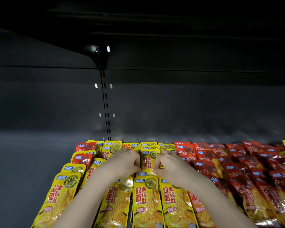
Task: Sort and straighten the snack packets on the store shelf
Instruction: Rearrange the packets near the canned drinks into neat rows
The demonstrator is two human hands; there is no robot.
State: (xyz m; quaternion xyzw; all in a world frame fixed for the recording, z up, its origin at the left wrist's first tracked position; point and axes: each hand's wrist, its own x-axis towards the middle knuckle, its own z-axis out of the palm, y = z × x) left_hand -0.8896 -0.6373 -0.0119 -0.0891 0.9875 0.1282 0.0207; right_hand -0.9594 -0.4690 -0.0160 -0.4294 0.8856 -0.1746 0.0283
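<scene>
Closest to me, the front row of yellow packets (146, 199) lies flat on the shelf (23, 170) with its side edges overlapping, and my forearms reach over it. Just beyond, my left hand (124, 162) and right hand (168, 163) each have their fingers curled in, pinching opposite side edges of one yellow packet (147, 161) in the middle column. That packet is shingled with the ones in front of it and behind it.

The film looks glossy and slick. If I tug this packet sideways, I expect its neighbours to slide with it and skew the columns. If I squeeze too hard, it could crease.

To the right the red packets (237, 170) lie looser and more crooked, touching the yellow ones, so a nudge could push them across the border. Further back on the left, stray red packets (84, 157) sit among the yellows, not yet sorted. Behind everything is the dark back panel (187, 104) and its slotted upright (105, 104).
</scene>
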